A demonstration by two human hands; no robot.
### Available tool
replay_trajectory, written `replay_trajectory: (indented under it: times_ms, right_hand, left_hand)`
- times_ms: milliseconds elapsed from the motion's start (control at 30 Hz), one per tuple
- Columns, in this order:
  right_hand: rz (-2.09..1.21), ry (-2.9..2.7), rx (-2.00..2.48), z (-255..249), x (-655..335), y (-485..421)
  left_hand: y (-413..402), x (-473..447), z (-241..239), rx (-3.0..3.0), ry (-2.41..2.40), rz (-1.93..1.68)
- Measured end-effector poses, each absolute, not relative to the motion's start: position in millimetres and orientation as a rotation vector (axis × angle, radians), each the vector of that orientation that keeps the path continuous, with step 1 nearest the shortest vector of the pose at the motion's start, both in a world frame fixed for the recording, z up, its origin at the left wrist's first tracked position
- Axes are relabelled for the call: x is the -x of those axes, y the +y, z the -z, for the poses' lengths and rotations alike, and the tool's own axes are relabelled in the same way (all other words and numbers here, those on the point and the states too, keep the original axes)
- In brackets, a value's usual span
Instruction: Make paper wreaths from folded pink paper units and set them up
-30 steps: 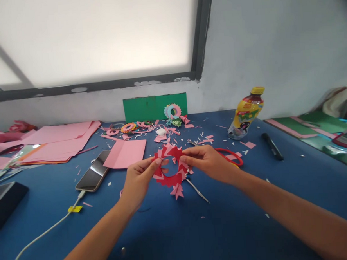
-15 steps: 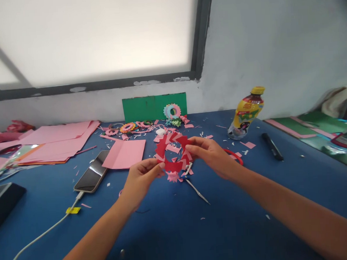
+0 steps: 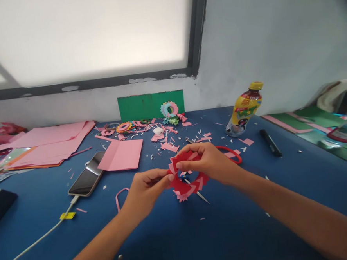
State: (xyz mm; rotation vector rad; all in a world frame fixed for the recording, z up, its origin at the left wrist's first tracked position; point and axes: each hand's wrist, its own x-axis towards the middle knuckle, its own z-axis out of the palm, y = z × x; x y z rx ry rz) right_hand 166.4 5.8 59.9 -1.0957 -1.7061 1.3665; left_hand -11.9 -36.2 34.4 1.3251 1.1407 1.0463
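Between my hands is a folded paper ring (image 3: 184, 188) in red and pink, with a zigzag edge and an open middle. My left hand (image 3: 150, 189) pinches its left edge between thumb and fingers. My right hand (image 3: 203, 159) grips the upper part, its thumb in front and its fingers behind the paper. Just behind the ring lie red-handled scissors (image 3: 236, 157), their blades partly hidden by the ring and hand. A small pink jagged paper piece (image 3: 182, 198) shows under the ring's lower edge; whether it is joined to it I cannot tell.
A pink folded sheet (image 3: 125, 154) and a charging phone (image 3: 88, 176) lie left, near stacked pink paper (image 3: 50, 141). Finished paper rings (image 3: 124, 127) and scraps sit at the back by a green board (image 3: 148, 104). A drink bottle (image 3: 244, 110) and black marker (image 3: 270, 143) stand right.
The paper ring has moved down and slightly right and turned in my hands. My right hand has shifted from its right edge to the upper part, closer to my left hand.
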Motion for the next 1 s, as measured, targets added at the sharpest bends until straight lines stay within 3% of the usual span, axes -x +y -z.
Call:
replay_trajectory:
  times_ms: [433, 667, 833, 1000]
  right_hand:
    - [-1.424, -1.819, 1.102, -51.1, -168.1, 8.8]
    - [-1.528, -1.695, 0.991, -54.7, -175.3, 20.8]
    - [-1.432, -1.627, 0.905, -60.7, -183.1, 25.5]
    - [-1.738, -1.527, 0.526, -66.8, -184.4, 31.0]
  left_hand:
    - [-30.9, 12.8, -19.1, -1.281, 1.137, -1.015]
    - [-29.9, 15.3, -22.7, -1.295, 1.16, -1.237]
    - [-26.2, 12.1, -20.7, -1.228, 1.016, -1.216]
    - [-24.9, 7.8, -29.1, -1.006, 0.778, -1.089]
